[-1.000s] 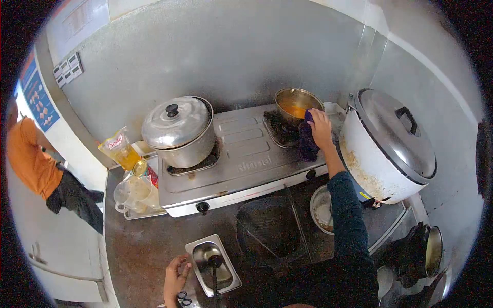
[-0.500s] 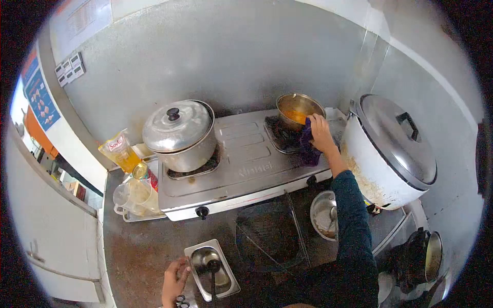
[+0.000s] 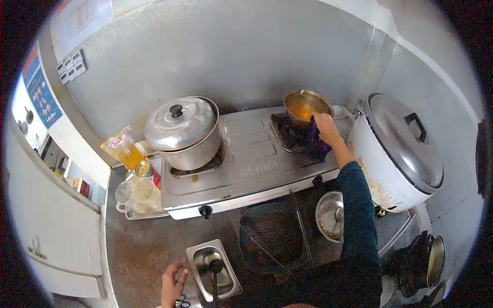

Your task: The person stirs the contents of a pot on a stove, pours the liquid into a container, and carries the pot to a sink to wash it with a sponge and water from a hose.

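My right hand [image 3: 327,129] is closed on a dark purple cloth [image 3: 319,146] at the near right side of a small metal pot [image 3: 295,120]. Orange liquid shows inside that pot, which is on the right burner. Whether a handle lies under the cloth is hidden. Low in the view, my left hand [image 3: 173,282] has its fingers apart and holds nothing. It is beside the left rim of a rectangular steel pan [image 3: 233,274]. A black ladle [image 3: 215,267] rests with its bowl in that pan.
A large lidded aluminium pot [image 3: 187,149] covers the stove's left burner. To the right stands a big white rice cooker [image 3: 377,161]. A steel bowl [image 3: 328,226] with a spoon is in front of the stove. An oil pouch [image 3: 123,150] and plastic jugs [image 3: 138,196] stand left.
The whole view has shifted slightly, so most things appear a little further right. My right hand stays on the cloth at the pot, and my left hand stays beside the pan.
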